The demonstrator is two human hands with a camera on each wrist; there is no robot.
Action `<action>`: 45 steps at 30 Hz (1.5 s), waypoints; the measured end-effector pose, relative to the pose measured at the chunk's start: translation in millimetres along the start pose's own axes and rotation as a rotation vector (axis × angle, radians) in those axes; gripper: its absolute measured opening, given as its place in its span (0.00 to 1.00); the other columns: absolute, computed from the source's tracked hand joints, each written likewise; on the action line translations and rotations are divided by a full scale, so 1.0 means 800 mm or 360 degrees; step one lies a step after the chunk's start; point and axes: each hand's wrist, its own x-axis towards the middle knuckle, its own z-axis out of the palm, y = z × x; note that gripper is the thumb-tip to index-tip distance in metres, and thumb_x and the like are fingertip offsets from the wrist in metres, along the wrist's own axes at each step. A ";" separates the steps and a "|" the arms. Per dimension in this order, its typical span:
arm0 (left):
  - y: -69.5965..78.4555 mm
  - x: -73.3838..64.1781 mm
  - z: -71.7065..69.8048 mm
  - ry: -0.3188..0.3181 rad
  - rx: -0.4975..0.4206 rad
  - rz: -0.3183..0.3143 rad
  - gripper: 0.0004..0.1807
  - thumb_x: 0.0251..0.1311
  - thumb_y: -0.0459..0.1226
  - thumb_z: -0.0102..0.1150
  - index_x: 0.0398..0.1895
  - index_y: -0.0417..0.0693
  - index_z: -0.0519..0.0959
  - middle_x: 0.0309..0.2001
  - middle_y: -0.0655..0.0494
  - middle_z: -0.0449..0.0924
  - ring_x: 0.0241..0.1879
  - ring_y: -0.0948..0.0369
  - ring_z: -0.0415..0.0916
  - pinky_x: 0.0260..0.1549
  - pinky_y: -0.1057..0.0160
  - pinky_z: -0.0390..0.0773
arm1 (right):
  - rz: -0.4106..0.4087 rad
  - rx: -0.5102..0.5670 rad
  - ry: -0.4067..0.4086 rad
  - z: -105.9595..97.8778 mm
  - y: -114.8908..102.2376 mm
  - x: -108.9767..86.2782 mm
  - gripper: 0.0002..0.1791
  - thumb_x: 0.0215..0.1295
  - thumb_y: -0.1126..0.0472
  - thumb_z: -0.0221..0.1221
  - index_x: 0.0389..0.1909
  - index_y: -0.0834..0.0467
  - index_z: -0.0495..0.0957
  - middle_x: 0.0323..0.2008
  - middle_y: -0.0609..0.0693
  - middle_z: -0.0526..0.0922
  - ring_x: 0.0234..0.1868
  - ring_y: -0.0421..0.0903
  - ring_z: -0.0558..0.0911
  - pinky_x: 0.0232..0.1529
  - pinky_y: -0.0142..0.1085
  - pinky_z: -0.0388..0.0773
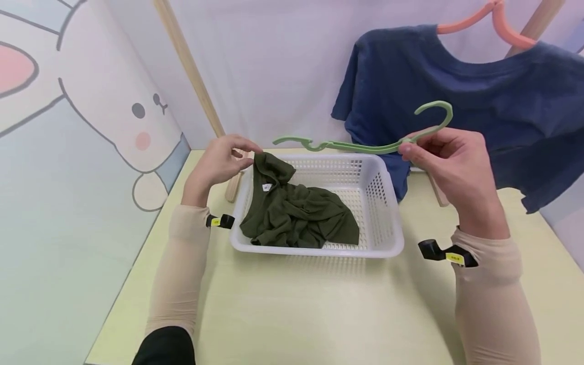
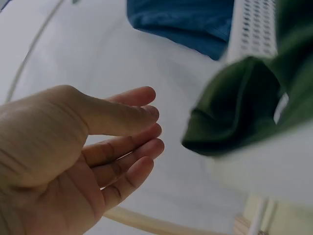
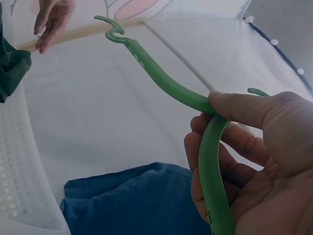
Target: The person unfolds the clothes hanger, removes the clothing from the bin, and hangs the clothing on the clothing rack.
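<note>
Here, the green hanger [image 3: 168,87] lies pinched in the right hand [image 1: 456,162].

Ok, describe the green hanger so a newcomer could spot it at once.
Find the white basket on the pale yellow table. Just above its far rim in the head view, the right hand pinches a green hanger near its hook. Unlike the orange hanger, which carries a navy shirt, this one is bare.

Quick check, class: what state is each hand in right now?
Left hand: open, holding nothing, near the dark green shirt.
Right hand: closed, holding the green clothes hanger.
</note>
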 end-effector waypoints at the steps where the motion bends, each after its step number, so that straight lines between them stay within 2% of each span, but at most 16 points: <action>1: -0.005 0.003 0.001 -0.0034 0.0007 0.0011 0.15 0.74 0.27 0.68 0.58 0.47 0.92 0.65 0.48 0.86 0.65 0.47 0.82 0.61 0.46 0.85 | 0.0008 -0.0026 0.0000 -0.001 0.000 -0.001 0.13 0.67 0.68 0.78 0.47 0.71 0.90 0.39 0.51 0.94 0.34 0.44 0.88 0.39 0.27 0.84; 4: -0.015 0.009 0.002 -0.0104 -0.0019 0.0014 0.15 0.75 0.27 0.67 0.59 0.46 0.92 0.66 0.46 0.86 0.66 0.45 0.82 0.61 0.47 0.85 | 0.0016 -0.0059 -0.0001 -0.002 0.000 -0.003 0.13 0.67 0.68 0.78 0.48 0.71 0.90 0.39 0.51 0.94 0.35 0.44 0.87 0.38 0.27 0.84; 7: -0.023 0.012 0.001 -0.0118 -0.0047 -0.0036 0.15 0.76 0.27 0.66 0.59 0.47 0.92 0.63 0.44 0.88 0.59 0.44 0.87 0.49 0.53 0.89 | 0.0013 -0.0070 -0.0005 -0.002 -0.001 -0.003 0.13 0.67 0.68 0.78 0.48 0.70 0.90 0.39 0.51 0.94 0.35 0.44 0.87 0.38 0.27 0.84; 11: -0.032 0.013 0.001 -0.0120 -0.0069 -0.0076 0.14 0.76 0.28 0.66 0.58 0.47 0.93 0.56 0.43 0.91 0.49 0.45 0.91 0.34 0.64 0.87 | 0.0016 -0.0087 -0.0013 -0.001 -0.001 -0.001 0.13 0.67 0.68 0.78 0.48 0.70 0.91 0.39 0.50 0.94 0.34 0.44 0.87 0.37 0.27 0.84; 14: -0.036 0.012 0.003 -0.0087 -0.0028 -0.0065 0.11 0.76 0.29 0.68 0.55 0.47 0.94 0.54 0.44 0.93 0.47 0.48 0.91 0.33 0.68 0.84 | 0.0025 -0.0090 -0.0024 0.000 -0.001 -0.001 0.12 0.68 0.67 0.78 0.47 0.70 0.91 0.39 0.49 0.94 0.33 0.43 0.87 0.36 0.26 0.83; 18: -0.035 0.008 0.002 0.0026 0.0010 -0.0044 0.07 0.73 0.33 0.74 0.49 0.50 0.96 0.51 0.49 0.94 0.45 0.54 0.90 0.36 0.69 0.83 | 0.0029 -0.0075 -0.0043 0.004 -0.001 0.000 0.12 0.67 0.67 0.78 0.47 0.70 0.90 0.38 0.49 0.94 0.32 0.44 0.85 0.35 0.26 0.82; 22: -0.019 0.002 -0.008 0.0095 -0.0048 0.0018 0.05 0.72 0.33 0.76 0.46 0.50 0.96 0.47 0.50 0.94 0.42 0.59 0.89 0.39 0.70 0.84 | 0.0010 -0.0111 -0.0044 0.006 -0.002 0.001 0.12 0.68 0.67 0.78 0.47 0.70 0.91 0.36 0.48 0.93 0.31 0.44 0.84 0.33 0.27 0.81; 27: 0.014 -0.002 -0.022 0.0143 -0.0136 0.0147 0.06 0.70 0.32 0.76 0.45 0.51 0.96 0.44 0.52 0.95 0.39 0.64 0.88 0.41 0.69 0.84 | -0.0017 -0.0134 -0.0018 0.005 -0.004 0.002 0.11 0.68 0.67 0.78 0.46 0.70 0.91 0.36 0.48 0.93 0.31 0.44 0.85 0.33 0.27 0.81; 30: 0.038 -0.003 -0.027 0.0189 -0.0224 0.0234 0.06 0.70 0.32 0.76 0.44 0.51 0.97 0.43 0.55 0.95 0.39 0.63 0.87 0.40 0.68 0.83 | -0.0022 -0.0052 -0.0003 0.005 -0.005 0.003 0.12 0.67 0.68 0.78 0.46 0.71 0.90 0.38 0.50 0.94 0.32 0.44 0.86 0.36 0.27 0.83; 33: 0.062 -0.001 -0.029 0.0244 -0.0391 0.0328 0.06 0.70 0.31 0.76 0.44 0.49 0.96 0.42 0.55 0.94 0.38 0.59 0.87 0.39 0.67 0.83 | -0.0024 0.0040 0.0017 0.005 -0.005 0.002 0.13 0.67 0.69 0.78 0.48 0.72 0.90 0.38 0.51 0.94 0.34 0.45 0.87 0.38 0.27 0.83; 36: 0.088 0.004 -0.031 0.0295 -0.0556 0.0399 0.05 0.69 0.30 0.76 0.44 0.45 0.96 0.42 0.54 0.94 0.38 0.57 0.88 0.39 0.67 0.83 | -0.0075 0.0208 0.0064 0.005 -0.005 0.004 0.13 0.67 0.71 0.77 0.48 0.75 0.88 0.37 0.54 0.92 0.36 0.49 0.87 0.41 0.28 0.83; 39: 0.105 0.011 -0.029 0.0336 -0.0670 0.0411 0.06 0.69 0.30 0.76 0.46 0.43 0.95 0.43 0.55 0.94 0.41 0.57 0.89 0.41 0.66 0.84 | -0.0133 0.0375 0.0130 0.005 -0.005 0.005 0.13 0.68 0.74 0.75 0.47 0.79 0.87 0.36 0.56 0.91 0.36 0.52 0.85 0.41 0.30 0.82; 41: 0.109 0.017 -0.025 0.0349 -0.0723 0.0400 0.08 0.69 0.30 0.76 0.48 0.41 0.95 0.44 0.54 0.94 0.41 0.57 0.89 0.43 0.66 0.84 | -0.0152 0.0429 0.0160 0.005 -0.006 0.004 0.13 0.68 0.75 0.74 0.47 0.80 0.86 0.37 0.57 0.91 0.37 0.53 0.85 0.41 0.31 0.82; 43: 0.106 0.023 -0.018 0.0331 -0.0733 0.0357 0.09 0.70 0.29 0.75 0.51 0.40 0.94 0.44 0.52 0.94 0.42 0.58 0.88 0.44 0.66 0.84 | -0.0150 0.0407 0.0188 0.005 -0.006 0.004 0.13 0.67 0.74 0.75 0.47 0.80 0.86 0.36 0.57 0.91 0.36 0.52 0.85 0.40 0.30 0.82; 45: 0.100 0.028 -0.010 0.0263 -0.0716 0.0321 0.12 0.70 0.28 0.73 0.55 0.39 0.92 0.46 0.49 0.94 0.43 0.58 0.89 0.46 0.66 0.85 | -0.0139 0.0328 0.0212 0.005 -0.007 0.003 0.14 0.66 0.72 0.76 0.47 0.78 0.88 0.36 0.56 0.92 0.35 0.50 0.85 0.38 0.30 0.80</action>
